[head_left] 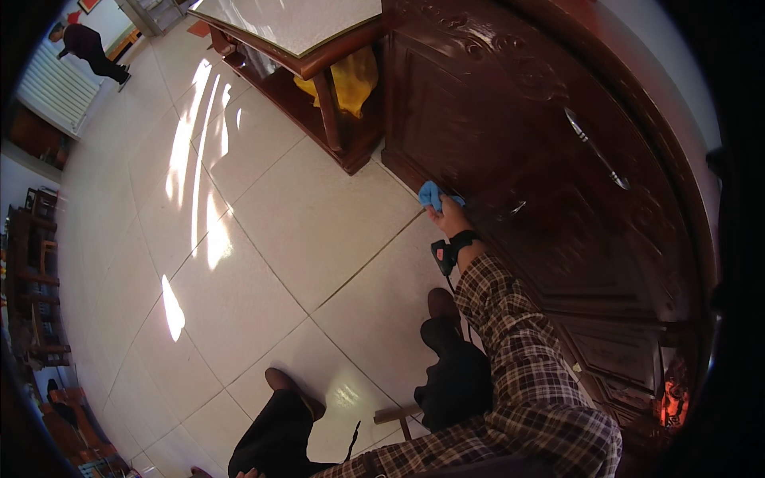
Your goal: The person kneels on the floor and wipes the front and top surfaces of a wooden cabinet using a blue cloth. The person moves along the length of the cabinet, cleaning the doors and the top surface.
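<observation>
My right hand (pixel 451 217) is closed on a blue cloth (pixel 430 194), low down by the base of a dark red-brown carved wooden cabinet (pixel 486 119). The cloth is bunched, with part of it at the cabinet's lower edge; whether it presses on the wood I cannot tell. A black strap with a small device (pixel 443 253) is round my right wrist. Only a sliver of my left hand (pixel 249 473) shows at the lower edge, beside my left leg, and its fingers are mostly cut off.
A low wooden table (pixel 319 64) with a yellow bag (pixel 355 80) on its lower shelf stands ahead, close to the cabinet. Light floor tiles (pixel 319 215) lie around my feet. Wooden furniture (pixel 36 303) lines the far left. Another person (pixel 84 48) bends over at the upper left.
</observation>
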`<state>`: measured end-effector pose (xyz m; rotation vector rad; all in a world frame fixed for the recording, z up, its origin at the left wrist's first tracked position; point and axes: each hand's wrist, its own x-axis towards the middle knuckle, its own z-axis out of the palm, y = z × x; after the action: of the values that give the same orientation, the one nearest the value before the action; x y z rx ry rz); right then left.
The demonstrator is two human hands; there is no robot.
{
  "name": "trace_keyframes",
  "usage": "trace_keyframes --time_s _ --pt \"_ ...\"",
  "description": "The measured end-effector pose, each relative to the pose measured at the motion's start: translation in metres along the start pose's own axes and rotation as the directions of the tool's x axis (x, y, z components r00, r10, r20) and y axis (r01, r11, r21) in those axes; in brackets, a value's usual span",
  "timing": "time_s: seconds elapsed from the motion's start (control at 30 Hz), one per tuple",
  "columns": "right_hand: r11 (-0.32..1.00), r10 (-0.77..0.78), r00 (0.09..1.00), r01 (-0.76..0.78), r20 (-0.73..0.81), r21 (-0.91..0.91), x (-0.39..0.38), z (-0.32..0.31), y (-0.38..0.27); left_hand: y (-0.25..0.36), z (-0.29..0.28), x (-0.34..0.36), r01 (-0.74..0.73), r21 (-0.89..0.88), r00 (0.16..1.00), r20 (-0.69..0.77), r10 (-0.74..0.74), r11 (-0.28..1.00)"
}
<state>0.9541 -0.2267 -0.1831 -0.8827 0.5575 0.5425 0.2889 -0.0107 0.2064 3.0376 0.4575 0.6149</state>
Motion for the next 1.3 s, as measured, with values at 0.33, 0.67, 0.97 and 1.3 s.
trace_keyframes --time_s 0.33,0.67,0.97,1.3 --pt "0.914 -0.405 0.914 0.404 -0.015 -0.046 -0.076 0.054 -0.046 -0.004 -0.005 0.007 -0.064 0.031 0.994 0.092 0.061 0.997" --pt "0.823 -0.439 0.899 0.395 0.015 0.409 -0.212 0.134 -0.148 0.011 -0.003 -0.01 0.08 -0.139 0.995 -0.052 -0.088 0.987" --pt "0.788 -0.396 0.917 0.368 -0.052 0.493 -0.288 0.091 -0.181 0.015 -0.006 -0.028 0.105 -0.132 0.98 -0.156 -0.125 0.986" --pt "0.773 -0.448 0.886 0.452 -0.12 0.445 -0.365 -0.063 -0.197 0.018 0.005 -0.034 0.176 -0.276 0.96 -0.166 -0.228 0.945"
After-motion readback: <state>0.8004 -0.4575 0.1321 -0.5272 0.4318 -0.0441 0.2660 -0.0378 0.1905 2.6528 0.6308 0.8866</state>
